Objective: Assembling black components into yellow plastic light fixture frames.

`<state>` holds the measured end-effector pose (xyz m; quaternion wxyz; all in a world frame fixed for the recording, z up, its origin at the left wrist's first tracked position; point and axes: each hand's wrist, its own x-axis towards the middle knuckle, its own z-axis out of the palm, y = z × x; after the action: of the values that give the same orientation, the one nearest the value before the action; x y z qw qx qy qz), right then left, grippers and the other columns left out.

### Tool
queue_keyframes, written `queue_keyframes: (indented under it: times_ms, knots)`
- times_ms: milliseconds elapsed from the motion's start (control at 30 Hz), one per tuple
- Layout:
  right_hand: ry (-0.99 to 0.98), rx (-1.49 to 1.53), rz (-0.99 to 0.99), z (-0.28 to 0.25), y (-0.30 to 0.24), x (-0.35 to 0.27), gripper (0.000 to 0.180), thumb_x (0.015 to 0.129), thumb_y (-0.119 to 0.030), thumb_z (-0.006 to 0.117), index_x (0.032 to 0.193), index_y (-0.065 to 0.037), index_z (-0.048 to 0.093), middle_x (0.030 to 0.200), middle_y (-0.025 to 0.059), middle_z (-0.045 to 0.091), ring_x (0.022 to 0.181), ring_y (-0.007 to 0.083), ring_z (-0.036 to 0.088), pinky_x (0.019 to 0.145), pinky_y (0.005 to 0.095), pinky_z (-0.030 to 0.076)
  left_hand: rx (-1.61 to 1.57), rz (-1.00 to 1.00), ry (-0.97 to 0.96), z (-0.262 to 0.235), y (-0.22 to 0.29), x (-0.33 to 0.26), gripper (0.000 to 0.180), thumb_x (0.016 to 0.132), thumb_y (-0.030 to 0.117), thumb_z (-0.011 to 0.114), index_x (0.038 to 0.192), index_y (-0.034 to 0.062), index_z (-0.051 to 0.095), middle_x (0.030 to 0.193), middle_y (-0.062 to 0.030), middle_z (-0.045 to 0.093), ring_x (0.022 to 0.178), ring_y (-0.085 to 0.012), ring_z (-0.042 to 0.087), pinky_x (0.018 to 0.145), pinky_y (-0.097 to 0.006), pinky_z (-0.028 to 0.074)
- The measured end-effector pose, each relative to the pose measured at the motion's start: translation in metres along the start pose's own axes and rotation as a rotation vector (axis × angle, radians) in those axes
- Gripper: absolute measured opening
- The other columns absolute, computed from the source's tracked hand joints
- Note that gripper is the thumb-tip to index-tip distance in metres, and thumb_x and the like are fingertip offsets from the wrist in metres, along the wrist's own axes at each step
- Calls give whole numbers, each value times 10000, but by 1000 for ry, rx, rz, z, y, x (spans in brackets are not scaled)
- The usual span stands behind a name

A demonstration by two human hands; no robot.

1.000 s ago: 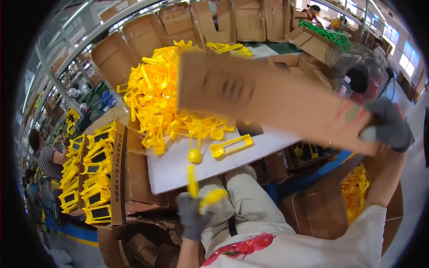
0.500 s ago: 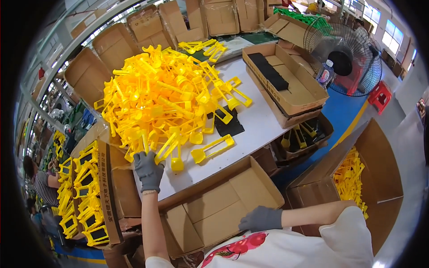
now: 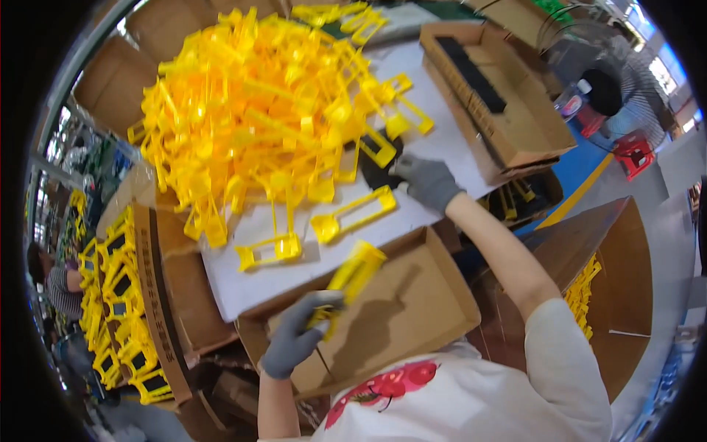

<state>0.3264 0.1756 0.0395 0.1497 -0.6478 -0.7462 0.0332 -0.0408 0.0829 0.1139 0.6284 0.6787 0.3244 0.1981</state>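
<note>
Gray gloves cover both of my hands. My left hand point(image 3: 298, 335) is closed round the lower end of a yellow plastic frame point(image 3: 357, 272), which tilts up over the open cardboard tray point(image 3: 449, 287) and is slightly blurred. Out over the white tabletop point(image 3: 427, 77) reaches my right hand point(image 3: 427, 180), its fingertips pinched at the right edge of a black sheet point(image 3: 379, 166). Two loose yellow frames, one long point(image 3: 353, 215) and one shorter point(image 3: 270, 252), lie at the table's near side. Behind them rises a big heap of yellow frames point(image 3: 250, 118).
At the right stands a cardboard tray point(image 3: 526, 132) with a black strip point(image 3: 471, 74). A large carton point(image 3: 626, 287) holds more yellow pieces. To the left, a box point(image 3: 158, 295) borders frames with black inserts point(image 3: 121, 287). A fan point(image 3: 626, 96) and red stool point(image 3: 633, 155) stand beyond.
My left hand has come back from the heap with a yellow frame, now over the tray. My right hand has moved from the tray's near edge to the black sheet. The view has shifted.
</note>
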Motion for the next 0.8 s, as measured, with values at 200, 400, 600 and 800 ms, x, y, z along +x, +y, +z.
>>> queue_keyframes:
  times_ms: [200, 400, 600, 800]
  knots:
    - [-221, -38, 108, -18, -18, 24, 253, 732, -259, 729, 932, -126, 651, 979, 107, 662, 888, 298, 649, 770, 394, 506, -410, -338, -73, 14, -67, 6, 599, 800, -39, 556, 1380, 10, 414, 1132, -62, 617, 1085, -154, 565, 970, -300, 427]
    - [51, 304, 240, -49, -29, -2, 272, 789, -178, 706, 1043, -114, 632, 892, 121, 680, 858, 303, 653, 764, 377, 514, 215, -176, 230, 19, -91, 11, 336, 777, 34, 662, 1113, 47, 659, 1052, -90, 641, 999, -216, 612, 926, -310, 461]
    - [278, 1421, 541, -32, -70, -101, 204, 859, -105, 657, 1019, -28, 557, 787, 60, 619, 586, 135, 644, 435, 209, 483, 706, -272, 421, 31, -84, -3, 382, 705, 154, 766, 1074, 104, 677, 1040, -111, 610, 1042, -313, 512, 932, -396, 449]
    - [233, 1426, 597, -27, -94, -125, 307, 920, -128, 605, 1191, -31, 496, 893, 90, 594, 624, 170, 682, 456, 203, 499, 430, -216, 435, 34, -101, -9, 246, 768, 75, 698, 991, 45, 600, 1006, -100, 613, 1009, -241, 554, 867, -357, 470]
